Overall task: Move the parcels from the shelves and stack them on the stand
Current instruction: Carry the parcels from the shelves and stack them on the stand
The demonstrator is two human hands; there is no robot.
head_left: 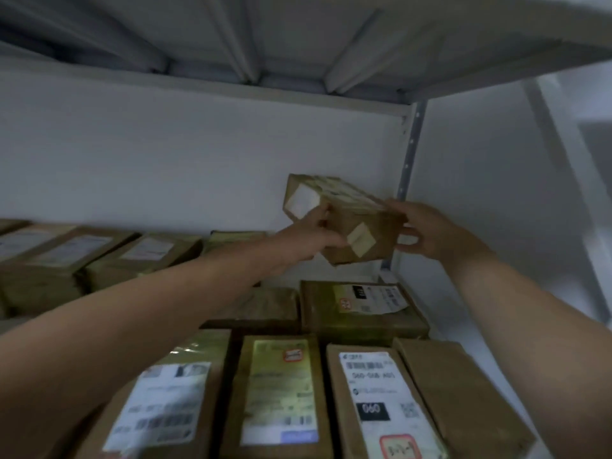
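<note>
At the left edge, halfway down, a row of brown parcels (99,256) lies flat on the shelf with white labels facing up; they are too blurred to read. The left forearm crosses above them from the lower left corner toward the centre.

Along the bottom edge the nearest parcels lie side by side. The white-label parcel (159,402) is partly under that forearm, and next to it is the yellow-label parcel (278,392). Then comes the barcode parcel (374,399), which has a black patch marked 060, and the plain parcel (463,402) is furthest right. Behind them, right of centre, the wide parcel (361,313) lies flat with a label on its top.

Just right of centre, the left hand (308,236) grips the held parcel (371,220) at its lower left edge, fingers curled round it. This brown carton hangs tilted in the air, above the wide parcel and apart from it, in front of the white back wall (165,160). The right hand (433,233) grips its right end, fingers curled against the carton.

The perforated shelf post (410,150) rises just behind the right hand. The upper shelf (298,34) shows its ribbed underside across the top of the frame.
</note>
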